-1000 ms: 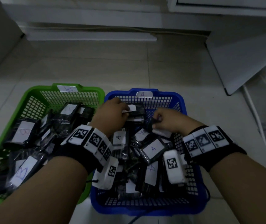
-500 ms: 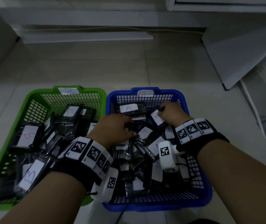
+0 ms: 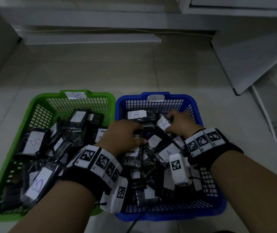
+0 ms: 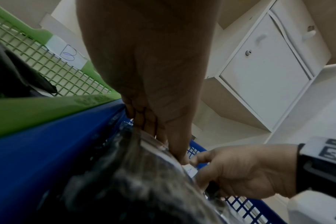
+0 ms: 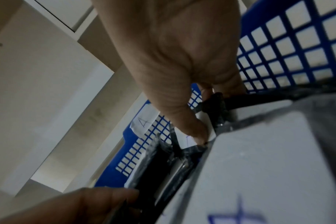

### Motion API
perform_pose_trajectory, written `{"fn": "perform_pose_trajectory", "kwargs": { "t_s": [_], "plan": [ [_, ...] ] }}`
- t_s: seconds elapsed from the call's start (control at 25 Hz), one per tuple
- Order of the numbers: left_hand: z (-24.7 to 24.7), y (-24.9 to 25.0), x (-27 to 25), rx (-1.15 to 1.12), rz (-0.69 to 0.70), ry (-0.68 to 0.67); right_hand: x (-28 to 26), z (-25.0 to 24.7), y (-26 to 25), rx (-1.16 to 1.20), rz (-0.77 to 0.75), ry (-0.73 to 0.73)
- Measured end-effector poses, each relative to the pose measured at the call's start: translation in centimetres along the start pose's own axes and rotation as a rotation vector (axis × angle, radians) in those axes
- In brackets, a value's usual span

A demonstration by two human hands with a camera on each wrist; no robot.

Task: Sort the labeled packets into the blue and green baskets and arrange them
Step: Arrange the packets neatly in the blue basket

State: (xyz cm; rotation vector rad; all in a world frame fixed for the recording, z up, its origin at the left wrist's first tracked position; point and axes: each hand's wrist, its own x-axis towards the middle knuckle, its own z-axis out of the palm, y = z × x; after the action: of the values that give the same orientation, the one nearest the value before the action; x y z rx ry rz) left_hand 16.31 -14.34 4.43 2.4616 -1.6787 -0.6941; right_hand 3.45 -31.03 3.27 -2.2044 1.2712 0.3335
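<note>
Well, head view: green basket (image 3: 33,105) lower left, blue basket (image 3: 196,106) touching it at lower centre, both piled with black labeled packets (image 3: 166,153).
Left hand (image 3: 122,135): fingers curled around a dark packet (image 3: 138,134) in the blue basket.
Right hand (image 3: 179,122): pinching an A packet (image 3: 163,125) near the far wall.
Left wrist view: fingers (image 4: 150,125) clamp crinkled plastic, lower centre.
Right wrist view: thumb (image 5: 192,128) presses that packet's white label, mid-frame.
</note>
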Motion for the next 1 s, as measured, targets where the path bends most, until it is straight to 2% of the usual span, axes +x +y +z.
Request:
{"fn": "perform_pose_trajectory", "kwargs": {
  "t_s": [0.2,0.36,0.48,0.6,0.64,0.8,1.0],
  "plan": [
    [0.1,-0.3,0.5,0.019,0.006,-0.014,0.8,-2.1,-0.4,0.174,-0.114,0.205],
    [0.6,-0.2,0.7,0.006,0.015,0.069,1.3,-1.7,0.3,0.4,-0.104,0.124],
    [1.0,-0.2,0.8,0.046,-0.005,0.129,0.8,-1.7,0.9,0.506,-0.106,0.168],
    [1.0,0.1,1.1,0.114,-0.036,0.066,-0.5,-2.7,1.0,0.337,-0.174,0.333],
    [0.9,0.2,1.2,0.134,-0.049,0.038,-0.7,-2.8,1.0,0.298,-0.186,0.341],
    [0.5,0.7,1.4,0.168,-0.073,-0.017,-0.5,-0.6,0.6,0.125,-0.1,0.095],
    [0.4,0.5,0.9,0.138,-0.045,0.015,0.1,1.5,0.9,-0.332,-0.031,-0.017]
  ]
}}
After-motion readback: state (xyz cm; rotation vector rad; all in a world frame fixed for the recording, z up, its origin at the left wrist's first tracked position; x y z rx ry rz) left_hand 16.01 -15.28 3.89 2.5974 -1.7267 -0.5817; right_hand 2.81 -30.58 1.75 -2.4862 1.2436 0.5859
